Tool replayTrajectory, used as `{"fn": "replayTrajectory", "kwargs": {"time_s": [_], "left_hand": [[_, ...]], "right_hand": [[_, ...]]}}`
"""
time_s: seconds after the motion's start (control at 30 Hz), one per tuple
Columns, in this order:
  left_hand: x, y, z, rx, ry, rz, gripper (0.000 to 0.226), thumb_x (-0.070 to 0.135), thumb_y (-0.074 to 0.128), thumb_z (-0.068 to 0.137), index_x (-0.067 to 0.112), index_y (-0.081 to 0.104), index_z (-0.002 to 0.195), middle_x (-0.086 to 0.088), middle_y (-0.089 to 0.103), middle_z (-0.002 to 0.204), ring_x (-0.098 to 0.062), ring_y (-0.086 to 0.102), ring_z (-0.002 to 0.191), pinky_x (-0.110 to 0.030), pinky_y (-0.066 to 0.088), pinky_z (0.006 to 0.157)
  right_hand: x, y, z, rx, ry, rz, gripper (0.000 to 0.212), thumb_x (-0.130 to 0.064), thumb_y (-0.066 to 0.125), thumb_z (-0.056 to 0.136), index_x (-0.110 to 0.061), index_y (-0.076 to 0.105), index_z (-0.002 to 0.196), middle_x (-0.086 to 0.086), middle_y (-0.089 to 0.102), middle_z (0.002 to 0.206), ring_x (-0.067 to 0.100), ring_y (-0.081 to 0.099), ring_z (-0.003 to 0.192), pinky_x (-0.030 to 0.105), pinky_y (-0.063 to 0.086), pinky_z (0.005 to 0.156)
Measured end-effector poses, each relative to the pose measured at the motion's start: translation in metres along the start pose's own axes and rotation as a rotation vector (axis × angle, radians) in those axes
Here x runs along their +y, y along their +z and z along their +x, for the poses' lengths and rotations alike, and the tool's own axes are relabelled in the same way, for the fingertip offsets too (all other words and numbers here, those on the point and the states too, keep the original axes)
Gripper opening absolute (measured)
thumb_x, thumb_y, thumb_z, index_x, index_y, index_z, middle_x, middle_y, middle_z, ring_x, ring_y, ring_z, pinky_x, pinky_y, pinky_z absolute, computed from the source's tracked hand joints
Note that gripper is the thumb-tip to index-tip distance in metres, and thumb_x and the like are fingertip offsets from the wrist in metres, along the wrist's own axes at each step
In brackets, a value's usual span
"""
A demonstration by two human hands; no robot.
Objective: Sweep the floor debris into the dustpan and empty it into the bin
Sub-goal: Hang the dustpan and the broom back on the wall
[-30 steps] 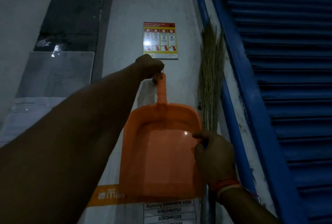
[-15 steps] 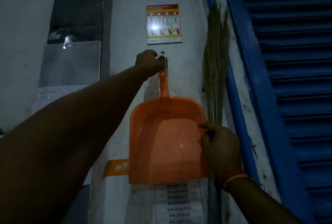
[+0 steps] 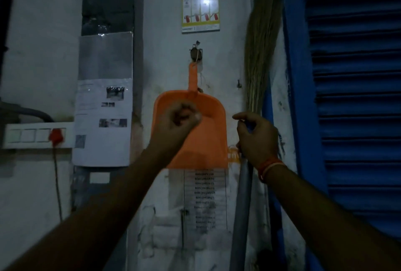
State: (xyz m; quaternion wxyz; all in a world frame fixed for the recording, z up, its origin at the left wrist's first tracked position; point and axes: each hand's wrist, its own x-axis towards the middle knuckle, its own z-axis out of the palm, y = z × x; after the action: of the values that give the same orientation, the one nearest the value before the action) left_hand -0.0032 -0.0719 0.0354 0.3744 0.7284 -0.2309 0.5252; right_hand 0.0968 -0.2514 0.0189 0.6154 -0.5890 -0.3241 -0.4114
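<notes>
An orange dustpan (image 3: 209, 142) hangs flat against the white wall, its handle (image 3: 192, 77) caught on a metal hook (image 3: 196, 53). My left hand (image 3: 178, 118) is curled into a fist in front of the pan's upper part and holds nothing. To the right a broom stands upright, its straw bristles (image 3: 260, 42) pointing up and its grey pole (image 3: 240, 205) running down. My right hand (image 3: 257, 138) is wrapped around the pole just below the bristles, with the forefinger sticking out.
A blue roller shutter (image 3: 355, 97) and its blue frame fill the right side. On the wall are a fire-safety poster (image 3: 200, 6), printed sheets (image 3: 102, 118), a printed list (image 3: 205, 199) under the pan, and a switch panel (image 3: 32, 135) with a red plug.
My left hand has let go of the dustpan handle at the hook and dropped down in front of the pan. The pan stays hanging. My right hand keeps its grip on the broom.
</notes>
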Motion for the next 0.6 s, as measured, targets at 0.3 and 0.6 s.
{"fn": "replayTrajectory", "kwargs": {"time_s": [0.3,0.6], "left_hand": [[0.018,0.066,-0.124,-0.341,-0.222,-0.201,0.009,0.018,0.072,0.094,0.015,0.074,0.102,-0.001,0.065,0.116,-0.007,0.058,0.12,-0.028,0.049,0.097],[0.029,0.08,-0.15,-0.188,-0.28,-0.234,0.021,0.005,0.053,0.101,0.013,0.072,0.101,-0.001,0.069,0.097,-0.013,0.064,0.084,-0.032,0.054,0.069]], "right_hand": [[-0.033,-0.011,-0.02,-0.022,0.033,0.117,0.02,-0.012,0.056,0.095,-0.025,0.071,0.093,0.011,0.067,0.072,0.026,0.064,0.049,0.034,0.054,0.039],[-0.045,-0.023,-0.018,-0.181,0.035,0.111,0.021,-0.014,0.055,0.095,-0.026,0.066,0.109,0.008,0.069,0.094,0.023,0.068,0.065,0.041,0.061,0.061]]}}
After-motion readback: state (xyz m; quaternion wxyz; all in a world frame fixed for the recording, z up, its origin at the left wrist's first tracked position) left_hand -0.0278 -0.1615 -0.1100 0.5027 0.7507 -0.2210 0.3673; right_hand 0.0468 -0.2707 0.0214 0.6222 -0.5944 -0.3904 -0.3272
